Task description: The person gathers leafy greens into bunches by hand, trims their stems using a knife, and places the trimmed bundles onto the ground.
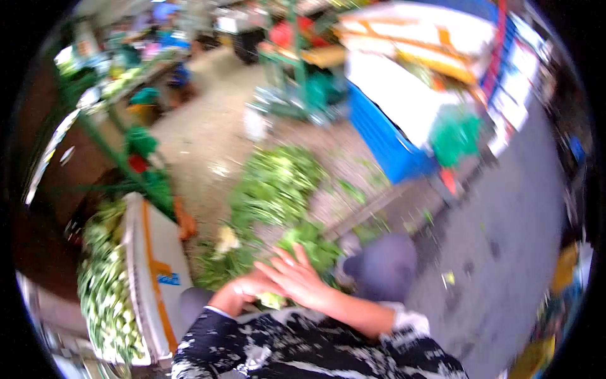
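Observation:
My right hand (295,276) reaches in from the right with its fingers spread apart, crossing over my left hand (249,287). The left hand's fingers are hidden behind the right hand and blurred. Just below the hands shows a pale green leafy piece (273,300); whether the left hand grips it, I cannot make out. Close beyond the hands lie loose leafy greens (312,243). A larger heap of leafy greens (274,183) spreads over the ground farther ahead.
A white foam box (165,278) with orange tape stands at left beside stacked green-and-white vegetables (113,303). At the upper right is a blue crate (385,136) near a green plastic bag (456,134). A raised edge (372,208) borders grey pavement (505,252).

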{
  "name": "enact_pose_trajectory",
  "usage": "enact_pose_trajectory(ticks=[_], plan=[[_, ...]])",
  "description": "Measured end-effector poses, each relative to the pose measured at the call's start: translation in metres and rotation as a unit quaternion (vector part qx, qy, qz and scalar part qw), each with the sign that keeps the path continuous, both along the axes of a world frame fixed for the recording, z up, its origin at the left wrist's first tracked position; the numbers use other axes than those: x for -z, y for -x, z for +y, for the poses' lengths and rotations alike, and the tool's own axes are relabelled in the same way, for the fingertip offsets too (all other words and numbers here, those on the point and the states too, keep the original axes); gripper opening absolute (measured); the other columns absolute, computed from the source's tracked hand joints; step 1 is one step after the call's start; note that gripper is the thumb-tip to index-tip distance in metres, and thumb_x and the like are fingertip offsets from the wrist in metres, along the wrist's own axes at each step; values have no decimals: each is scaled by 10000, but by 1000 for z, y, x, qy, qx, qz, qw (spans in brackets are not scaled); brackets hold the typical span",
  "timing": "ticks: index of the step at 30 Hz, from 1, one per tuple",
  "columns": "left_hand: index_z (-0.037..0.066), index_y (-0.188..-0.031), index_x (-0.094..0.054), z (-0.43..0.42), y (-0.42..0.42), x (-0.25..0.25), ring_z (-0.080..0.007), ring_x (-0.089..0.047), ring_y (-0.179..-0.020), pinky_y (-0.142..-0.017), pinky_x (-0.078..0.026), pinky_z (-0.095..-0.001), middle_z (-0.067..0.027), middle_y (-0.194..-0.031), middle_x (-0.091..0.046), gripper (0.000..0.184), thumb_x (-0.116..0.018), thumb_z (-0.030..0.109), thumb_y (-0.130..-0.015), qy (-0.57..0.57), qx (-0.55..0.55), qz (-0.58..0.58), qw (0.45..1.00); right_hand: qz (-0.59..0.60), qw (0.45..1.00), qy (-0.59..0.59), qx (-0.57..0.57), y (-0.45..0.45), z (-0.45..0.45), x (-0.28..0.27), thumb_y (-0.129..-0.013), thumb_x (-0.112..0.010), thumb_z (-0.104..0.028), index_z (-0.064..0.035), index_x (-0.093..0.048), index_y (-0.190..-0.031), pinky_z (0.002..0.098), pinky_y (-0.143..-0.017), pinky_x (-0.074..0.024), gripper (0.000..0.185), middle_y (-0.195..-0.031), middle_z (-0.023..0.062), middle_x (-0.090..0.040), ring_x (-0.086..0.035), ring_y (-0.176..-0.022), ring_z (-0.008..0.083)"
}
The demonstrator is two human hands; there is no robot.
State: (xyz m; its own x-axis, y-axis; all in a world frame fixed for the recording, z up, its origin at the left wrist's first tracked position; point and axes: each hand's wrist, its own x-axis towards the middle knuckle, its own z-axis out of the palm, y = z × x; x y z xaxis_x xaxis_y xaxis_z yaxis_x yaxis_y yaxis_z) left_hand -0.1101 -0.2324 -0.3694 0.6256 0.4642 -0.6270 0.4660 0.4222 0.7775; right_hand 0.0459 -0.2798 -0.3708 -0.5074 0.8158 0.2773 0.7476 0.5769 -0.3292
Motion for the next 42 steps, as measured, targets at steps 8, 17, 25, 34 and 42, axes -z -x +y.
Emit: enact_pose_trajectory(ticks=[8, 17, 25, 34, 42], plan=[[0, -1014, -539, -39, 16, 22, -148, -539, -891, -784, -420, -272, -83, -917, -589, 375, -663, 28, -661, 30, -61, -146, 987, -91, 994, -33, -46, 16, -25, -4, -610, -673, -148, -219, -281, -1298, 567, -956, -166, 795, -1170, 87, -446, -333, -1186, 267], [-34, -992, -519, -61, 13, 27, -175, -591, -731, -638, -495, -289, -111, -840, -595, 322, -613, 9, -687, -2, -64, -181, 981, -107, 993, -6, -38, 19, -48, -4, -642, -650, -135, -231, -282, -1298, 560, -955, -181, 759, -1191, 84, -419, -292, -1212, 266], [-27, -900, -550, -71, 1, 31, -195, -606, -658, -601, -507, -302, -113, -756, -606, 245, -622, -4, -667, 15, -68, -186, 980, -96, 995, 2, -12, 9, -63, 2, -620, -665, -112, -220, -315, -1272, 563, -945, -205, 749, -1189, 70, -416, -295, -1210, 263], [-27, -894, -552, -75, 11, 30, -191, -603, -650, -575, -508, -295, -106, -759, -604, 240, -625, -5, -667, 19, -78, -213, 974, -96, 995, 0, -28, 19, -65, -5, -610, -667, -102, -211, -320, -1271, 565, -941, -212, 754, -1184, 80, -417, -308, -1199, 275], [-38, -896, -549, -78, 28, 23, -212, -605, -664, -612, -511, -316, -130, -762, -599, 202, -608, 1, -707, 42, -100, -191, 976, -85, 994, -17, -70, 31, -54, -3, -629, -649, -103, -217, -299, -1287, 575, -946, -191, 754, -1193, 85, -417, -306, -1203, 274]])
